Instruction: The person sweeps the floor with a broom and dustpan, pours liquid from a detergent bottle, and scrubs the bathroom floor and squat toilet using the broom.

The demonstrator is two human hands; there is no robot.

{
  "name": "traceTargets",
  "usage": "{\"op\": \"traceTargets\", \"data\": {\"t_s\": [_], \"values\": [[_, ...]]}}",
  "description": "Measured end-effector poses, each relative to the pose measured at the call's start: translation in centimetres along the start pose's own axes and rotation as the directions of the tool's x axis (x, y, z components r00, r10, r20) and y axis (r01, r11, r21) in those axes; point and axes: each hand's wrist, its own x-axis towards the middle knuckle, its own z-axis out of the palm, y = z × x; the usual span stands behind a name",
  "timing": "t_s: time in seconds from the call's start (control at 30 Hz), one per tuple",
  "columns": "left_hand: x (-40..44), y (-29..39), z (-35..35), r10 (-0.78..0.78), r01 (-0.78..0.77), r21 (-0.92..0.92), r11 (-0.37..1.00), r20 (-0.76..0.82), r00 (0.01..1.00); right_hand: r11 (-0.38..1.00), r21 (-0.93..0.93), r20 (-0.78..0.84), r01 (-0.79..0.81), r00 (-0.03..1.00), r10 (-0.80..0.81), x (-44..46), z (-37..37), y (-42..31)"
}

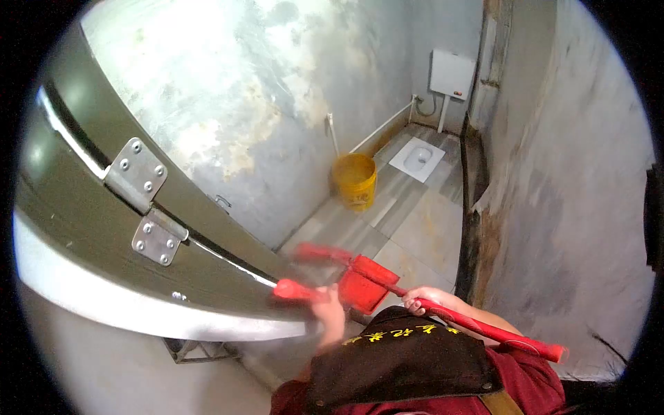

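A red dustpan (pixel 372 282) is observed on the near side of the yellow bucket (pixel 357 188). Likewise nearer, a red pole (pixel 477 324) is gripped in the closed right hand (pixel 423 300), a red handle (pixel 293 290) in the closed left hand (pixel 330 315). Beyond the bucket, rightward, a squat toilet (pixel 418 159) is fitted.

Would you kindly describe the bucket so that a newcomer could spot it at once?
Follow the large, stained wall on the left down to the tiled floor. Beside that wall, nearer than the squat toilet, stands the bucket: upright and yellow, unlike the low, white toilet.
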Motion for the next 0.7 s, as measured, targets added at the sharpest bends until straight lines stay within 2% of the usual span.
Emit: {"op": "traceTargets", "data": {"t_s": [0.03, 0.1, 0.17, 0.23, 0.37, 0.43, 0.47, 0.5, 0.57, 0.6, 0.63, 0.7], "values": [[0.2, 0.3, -0.1, 0.004, -0.004, -0.01, 1.0, -0.008, 1.0, 0.992, 0.127, 0.055, -0.005, 0.998, -0.002, -0.6, -0.2, -0.1], [0.4, 1.0, 0.2, 0.015, -0.015, -0.05, 0.999, -0.007, 1.0, 0.99, 0.136, 0.086, 0.031, 0.995, -0.043, -2.7, -0.6, -0.2], [0.2, 1.9, 0.8, 0.004, -0.004, -0.021, 1.0, 0.007, 1.0, 0.97, 0.178, -0.094, 0.168, 0.984, -0.153, -5.5, -0.5, -0.3], [-0.2, 2.9, 1.9, -0.008, 0.008, 0.017, 1.0, 0.018, 1.0, 0.962, 0.141, -0.235, 0.233, 0.952, -0.196, -8.9, -1.1, -1.0], [0.7, 4.9, 3.4, 0.006, -0.008, -0.064, 0.998, -0.033, 0.999, 0.937, -0.087, -0.309, 0.339, 0.885, -0.349, -14.7, -3.0, -2.4], [2.0, 6.6, 4.3, -0.05, 0.039, -0.094, 0.995, -0.115, 0.992, 0.878, -0.263, -0.436, 0.401, 0.762, -0.479, -16.7, -2.1, -3.6], [2.7, 8.0, 4.9, -0.045, 0.026, -0.154, 0.988, -0.122, 0.991, 0.869, -0.275, -0.467, 0.41, 0.733, -0.494, -17.4, -3.6, -4.3], [3.2, 9.5, 5.3, -0.046, 0.017, -0.211, 0.977, -0.131, 0.99, 0.845, -0.26, -0.444, 0.467, 0.719, -0.534, -17.9, -3.9, -5.2], [5.2, 11.2, 6.5, -0.016, -0.049, -0.328, 0.943, -0.194, 0.981, 0.819, -0.317, -0.462, 0.479, 0.676, -0.574, -19.1, -3.3, -7.1], [5.9, 13.5, 7.3, -0.06, -0.029, -0.386, 0.922, -0.216, 0.975, 0.793, -0.298, -0.447, 0.532, 0.656, -0.608, -19.0, -4.2, -8.0], [7.1, 14.1, 8.1, -0.056, -0.036, -0.387, 0.921, -0.224, 0.973, 0.791, -0.302, -0.44, 0.532, 0.659, -0.611, -19.0, -4.9, -9.0], [9.8, 14.6, 9.5, -0.006, -0.132, -0.455, 0.881, -0.289, 0.957, 0.76, -0.445, -0.421, 0.473, 0.639, -0.644, -18.8, -4.8, -11.2]]}}
